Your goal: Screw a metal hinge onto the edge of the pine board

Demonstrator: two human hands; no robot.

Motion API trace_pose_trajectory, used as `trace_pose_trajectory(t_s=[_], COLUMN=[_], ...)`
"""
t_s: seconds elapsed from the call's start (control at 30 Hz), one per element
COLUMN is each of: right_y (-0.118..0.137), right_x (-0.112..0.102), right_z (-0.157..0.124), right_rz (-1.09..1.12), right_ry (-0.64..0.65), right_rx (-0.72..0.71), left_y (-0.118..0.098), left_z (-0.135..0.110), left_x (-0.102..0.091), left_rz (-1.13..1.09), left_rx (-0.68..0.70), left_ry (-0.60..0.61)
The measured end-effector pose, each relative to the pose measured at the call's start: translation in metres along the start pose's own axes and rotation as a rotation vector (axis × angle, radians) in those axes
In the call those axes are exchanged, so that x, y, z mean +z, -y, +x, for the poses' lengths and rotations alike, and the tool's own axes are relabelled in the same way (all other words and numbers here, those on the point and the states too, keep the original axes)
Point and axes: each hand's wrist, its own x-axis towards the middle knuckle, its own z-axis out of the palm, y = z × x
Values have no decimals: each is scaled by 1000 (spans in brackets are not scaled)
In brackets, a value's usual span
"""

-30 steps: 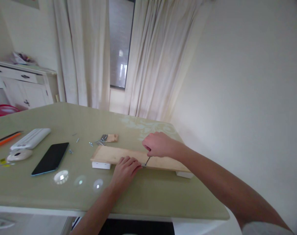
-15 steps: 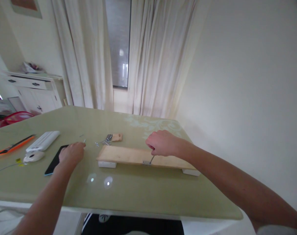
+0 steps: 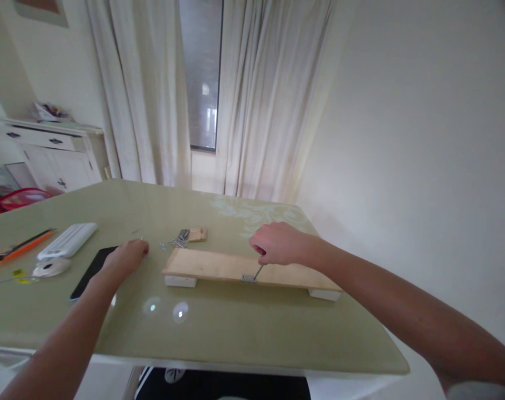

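Observation:
A pale wooden board [image 3: 219, 265] lies on two white blocks on the green table [image 3: 244, 333]. My right hand [image 3: 277, 243] is closed over a thin metal tool [image 3: 258, 271] whose tip meets a small metal bracket [image 3: 248, 278] on the board's near edge. My left hand [image 3: 127, 256] rests on the table left of the board with its fingers curled at some small loose screws [image 3: 144, 240]. What the fingers pinch is too small to make out.
A black phone [image 3: 89, 271] lies partly under my left wrist. Further left are a white mouse [image 3: 51, 267], a white remote-like bar [image 3: 69, 240] and an orange tool [image 3: 16, 247]. A heap of screws and a small wood piece [image 3: 189, 235] sit behind the board.
My left hand left the board's near edge and went left to the loose screws beside the phone. My right hand stayed on the tool at the bracket.

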Motion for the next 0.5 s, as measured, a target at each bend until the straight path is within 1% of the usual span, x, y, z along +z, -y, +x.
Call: trace_pose_trajectory(t_s=[0.1, 0.2, 0.5], right_y=[-2, -1, 9], right_x=[0, 0, -8], right_z=[-1, -2, 5], right_rz=[-1, -15, -91], right_ry=[4, 2, 12], right_rx=[-7, -17, -66], left_y=[-10, -13, -11], left_z=[12, 19, 21], left_x=[3, 5, 3], left_rz=[-11, -29, -35], left_rx=[20, 43, 66], left_ry=[3, 4, -11])
